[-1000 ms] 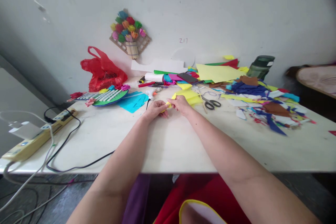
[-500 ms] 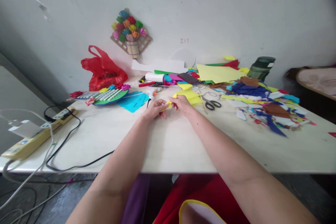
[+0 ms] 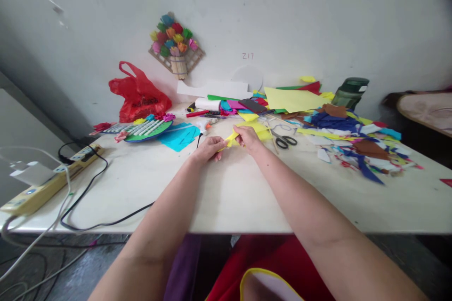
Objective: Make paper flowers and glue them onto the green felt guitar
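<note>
Between my two hands stretches a small piece of yellow crepe paper, held a little above the table. My left hand pinches its left end between thumb and fingers. The right end is gripped by my right hand, fingers curled around it. Just behind my right hand lies a larger sheet of yellow paper. Black-handled scissors rest to the right of it, beside a thin wooden stick. A white glue gun sits behind my left hand.
Cyan paper and a green round craft piece lie left, before a red plastic bag. Paper scraps heap at right near a dark green bottle. A power strip with cables occupies the left edge.
My hands have drawn slightly apart, my right hand shifting right. More of the yellow crepe paper now shows stretched between them.
</note>
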`<state>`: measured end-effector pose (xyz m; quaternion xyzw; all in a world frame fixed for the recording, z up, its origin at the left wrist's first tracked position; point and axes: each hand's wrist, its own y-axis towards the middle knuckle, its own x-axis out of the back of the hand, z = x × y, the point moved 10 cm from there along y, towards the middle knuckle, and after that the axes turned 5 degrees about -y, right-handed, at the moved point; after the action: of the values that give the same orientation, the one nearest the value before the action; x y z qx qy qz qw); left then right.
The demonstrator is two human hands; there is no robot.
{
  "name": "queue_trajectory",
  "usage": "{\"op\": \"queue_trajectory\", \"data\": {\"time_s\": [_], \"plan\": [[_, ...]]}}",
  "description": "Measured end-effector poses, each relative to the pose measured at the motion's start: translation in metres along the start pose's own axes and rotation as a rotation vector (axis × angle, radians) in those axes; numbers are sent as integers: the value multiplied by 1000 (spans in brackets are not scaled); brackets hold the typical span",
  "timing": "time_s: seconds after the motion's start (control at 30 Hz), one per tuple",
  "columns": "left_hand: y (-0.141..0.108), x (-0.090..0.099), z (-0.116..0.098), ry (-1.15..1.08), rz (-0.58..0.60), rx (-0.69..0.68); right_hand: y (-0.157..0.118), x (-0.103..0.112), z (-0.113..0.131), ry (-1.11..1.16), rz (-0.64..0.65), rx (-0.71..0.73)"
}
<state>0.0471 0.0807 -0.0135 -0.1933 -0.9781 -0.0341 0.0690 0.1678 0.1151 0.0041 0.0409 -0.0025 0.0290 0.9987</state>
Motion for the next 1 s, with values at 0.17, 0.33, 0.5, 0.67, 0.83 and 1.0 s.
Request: {"op": "queue_trajectory", "data": {"time_s": [0.17, 0.33, 0.5, 0.67, 0.83, 1.0], "plan": [[1, 3, 1, 62, -37, 3, 0, 5, 3, 19, -41, 25], [3, 13, -1, 147, -153, -11, 2, 12, 2, 15, -101, 7], [6, 13, -2, 131, -166, -52, 3, 18, 4, 5, -153, 35], [6, 11, -3, 91, -143, -57, 3, 22, 4, -9, -188, 43], [1, 18, -9, 97, -216, -68, 4, 31, 3, 29, -239, 28], [1, 33, -10, 67, -299, -129, 6, 49, 3, 84, -317, 42]]}}
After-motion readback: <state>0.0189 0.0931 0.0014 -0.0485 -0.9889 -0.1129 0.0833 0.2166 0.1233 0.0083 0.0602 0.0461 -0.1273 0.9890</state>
